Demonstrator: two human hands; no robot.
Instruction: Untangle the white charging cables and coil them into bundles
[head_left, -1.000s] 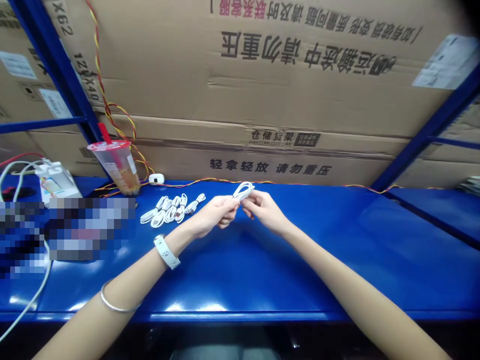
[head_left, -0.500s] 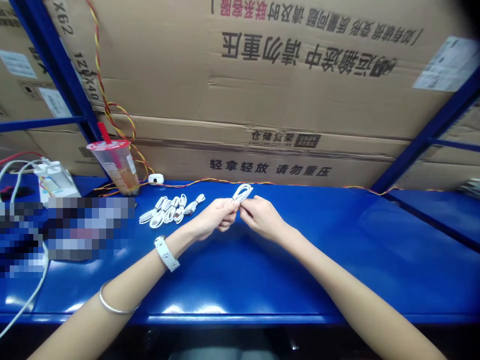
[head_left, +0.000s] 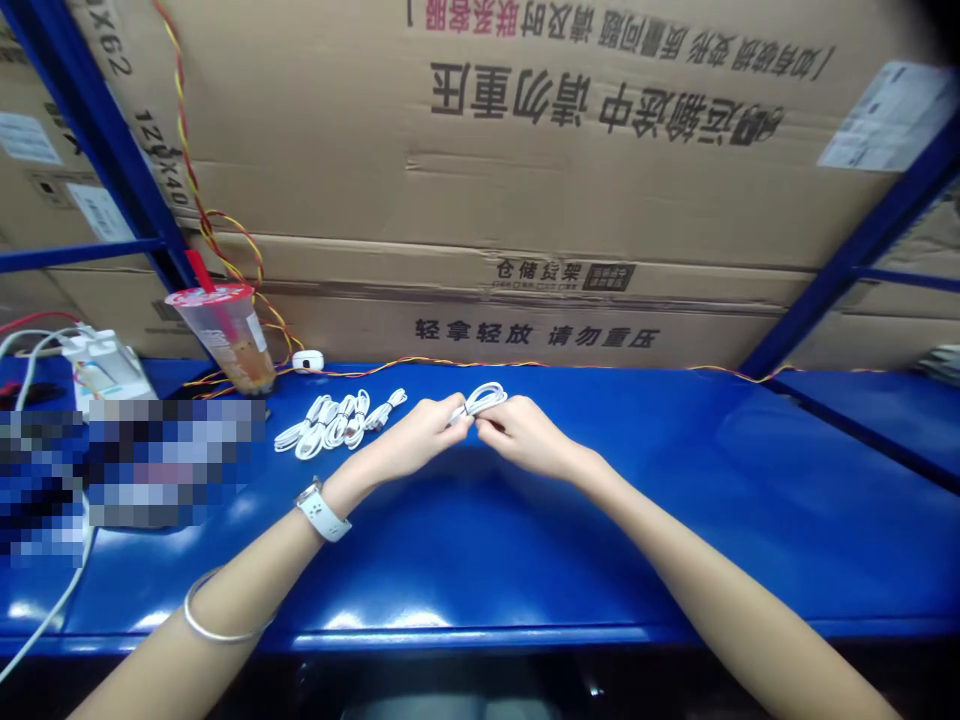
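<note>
Both my hands meet over the middle of the blue shelf (head_left: pixel 525 560), pinching a coiled white cable (head_left: pixel 484 398). My left hand (head_left: pixel 420 436) grips one end of the coil with closed fingers; a white watch and a silver bangle sit on that arm. My right hand (head_left: pixel 521 436) pinches the same coil from the right side, and the cable's loop sticks out beyond the fingertips. To the left of my hands, several bundled white cables (head_left: pixel 337 420) lie in a row on the shelf.
A plastic drink cup (head_left: pixel 225 335) with a red straw stands at the back left, beside a small white device (head_left: pixel 309 360). A white charger box (head_left: pixel 105 370) and a blurred patch lie at the left. Cardboard boxes (head_left: pixel 525 180) fill the back. Twisted red-yellow wire (head_left: pixel 217 220) hangs down.
My hands have lowered slightly toward the shelf, and the cable coil has tilted from upright to nearly flat. The row of bundled cables has not moved.
</note>
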